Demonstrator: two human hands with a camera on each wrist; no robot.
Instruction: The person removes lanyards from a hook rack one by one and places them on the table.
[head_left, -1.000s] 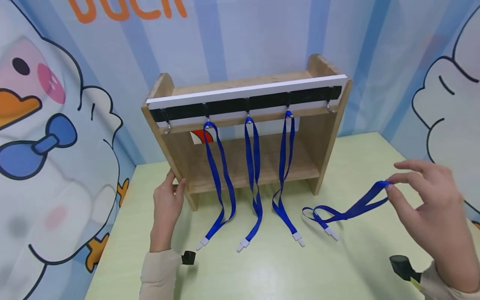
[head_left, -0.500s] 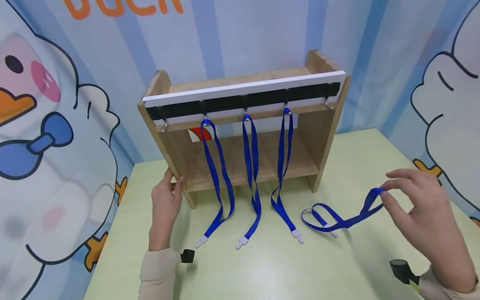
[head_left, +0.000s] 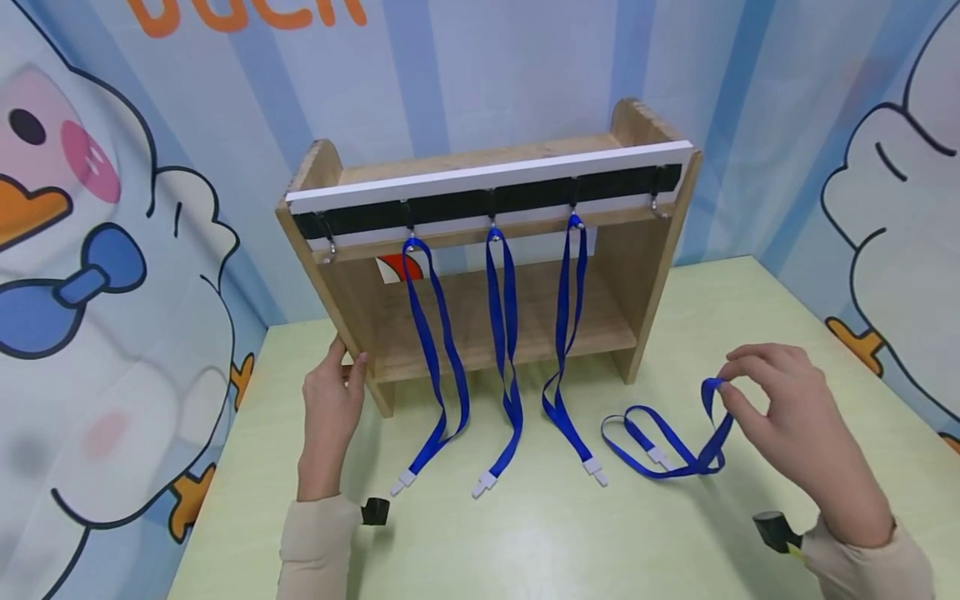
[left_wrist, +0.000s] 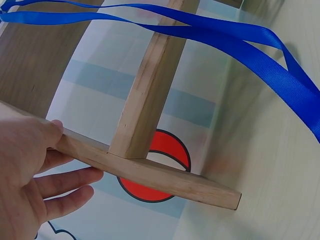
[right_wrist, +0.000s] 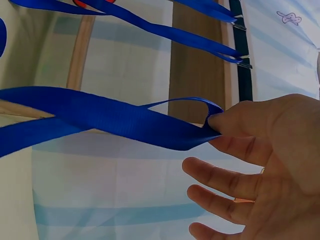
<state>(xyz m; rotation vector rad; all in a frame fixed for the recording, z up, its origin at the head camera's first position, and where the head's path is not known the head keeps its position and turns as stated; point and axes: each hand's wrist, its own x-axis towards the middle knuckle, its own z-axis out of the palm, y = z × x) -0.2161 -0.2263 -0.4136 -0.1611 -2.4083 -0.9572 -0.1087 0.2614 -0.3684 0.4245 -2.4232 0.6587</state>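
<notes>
Hands work at a wooden rack (head_left: 525, 317) standing on a pale green table (head_left: 525, 533). The left hand (head_left: 330, 417), at about 9 o'clock from the rack's foot, grips the rack's left side panel, thumb on the front edge and fingers curled behind it. The right hand (head_left: 787, 425), at about 4 o'clock from the rack, pinches the looped end of a loose blue lanyard (head_left: 675, 442) between thumb and forefinger, its other fingers spread and relaxed. The rest of that lanyard trails on the table to the hand's left, white clip (head_left: 660, 457) lying flat. Three more lanyards (head_left: 504, 333) hang from hooks on a black strip (head_left: 487, 204) across the rack's top; one hook at each end of the strip (head_left: 656, 208) is bare.

To do this step well, it looks wise to keep the loop open and untwisted in the pinch, and to keep the rack steadied with the other hand.

The right wrist view shows what the head view cannot: the strap (right_wrist: 115, 117) folds into a small open loop right at the fingertips. The left wrist view shows the thumb (left_wrist: 50, 132) lying along the panel edge (left_wrist: 150, 175). Only the head view shows the hooks and which are free.
</notes>
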